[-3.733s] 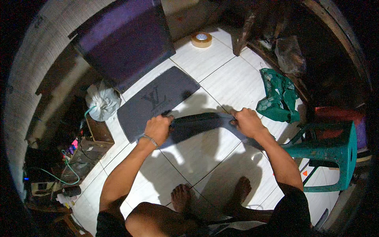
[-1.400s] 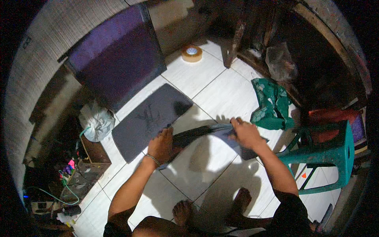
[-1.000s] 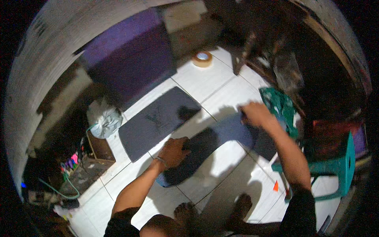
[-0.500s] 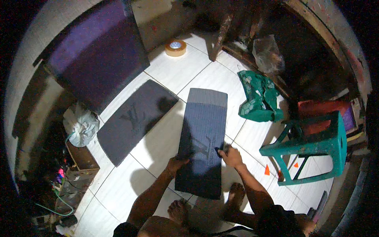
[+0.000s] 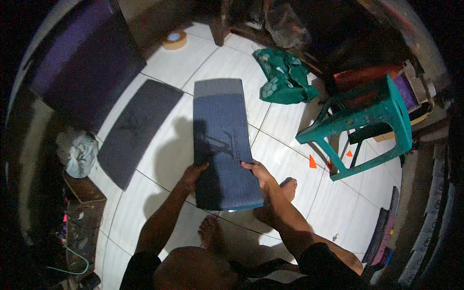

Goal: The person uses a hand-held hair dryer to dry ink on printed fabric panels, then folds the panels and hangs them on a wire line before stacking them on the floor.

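Note:
Both my hands hold a long, grey-blue ribbed mat in front of me, above the tiled floor. It has a dark emblem on its face and a paler band across its far end. My left hand is closed on the left edge. My right hand grips the right edge, thumb on the upper face. The fingers under the mat are hidden. On the floor to the left lies a similar dark grey mat with a faint emblem.
A tape roll lies at the back. A green patterned bag and green plastic stool are to the right, with small orange scraps nearby. A whitish plastic bag sits by a wooden box at left.
The view has shifted, so floor things appear higher and farther left. My right hand now sits nearer the mat's close end, with its thumb over the edge. Both hands still hold the mat.

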Demonstrator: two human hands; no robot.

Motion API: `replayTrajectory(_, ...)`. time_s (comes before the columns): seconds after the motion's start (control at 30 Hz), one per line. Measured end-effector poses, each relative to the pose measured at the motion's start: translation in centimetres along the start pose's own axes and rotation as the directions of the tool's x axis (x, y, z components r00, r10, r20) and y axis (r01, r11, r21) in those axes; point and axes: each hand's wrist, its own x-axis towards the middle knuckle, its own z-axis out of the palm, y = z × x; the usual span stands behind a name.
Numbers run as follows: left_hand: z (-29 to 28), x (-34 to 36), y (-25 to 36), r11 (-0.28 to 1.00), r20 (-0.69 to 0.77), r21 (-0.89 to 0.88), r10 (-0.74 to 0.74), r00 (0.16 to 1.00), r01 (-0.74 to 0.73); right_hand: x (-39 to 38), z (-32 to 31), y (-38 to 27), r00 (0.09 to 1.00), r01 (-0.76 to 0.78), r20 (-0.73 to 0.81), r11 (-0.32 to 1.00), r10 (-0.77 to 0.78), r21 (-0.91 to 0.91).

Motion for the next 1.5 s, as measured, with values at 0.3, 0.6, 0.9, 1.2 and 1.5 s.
replayTrajectory(0.3,-2.6,-4.1,-5.6,0.996,0.156,-0.054,0.074,0.985,-0.067,-6.8,-0.8,6.0,0.968,-0.048,0.251,0.962,-0.023,0.271)
replayTrajectory(0.6,-2.5,-5.0,-9.3,0.99,0.2,-0.005,0.138,0.97,-0.14,-7.7,-3.2,9.6,0.985,-0.055,0.173,0.96,0.006,0.276)
replayTrajectory(0.9,-0.8,-3.7,-11.8,0.969,0.016,-0.134,0.21,0.977,-0.207,-5.1,-4.1,13.5,0.917,0.388,0.04,0.861,-0.398,-0.329)
replayTrajectory(1.2,5.6,-3.6,-10.1,0.802,-0.013,0.32,0.537,0.844,-0.505,-6.8,4.4,12.6,0.678,0.684,0.29,0.435,-0.675,-0.586)
replayTrajectory(1.5,3.2,-7.2,-8.4,0.93,0.063,0.171,0.319,0.946,-0.325,-3.1,0.9,13.0,0.817,0.576,0.194,0.769,-0.543,-0.277)
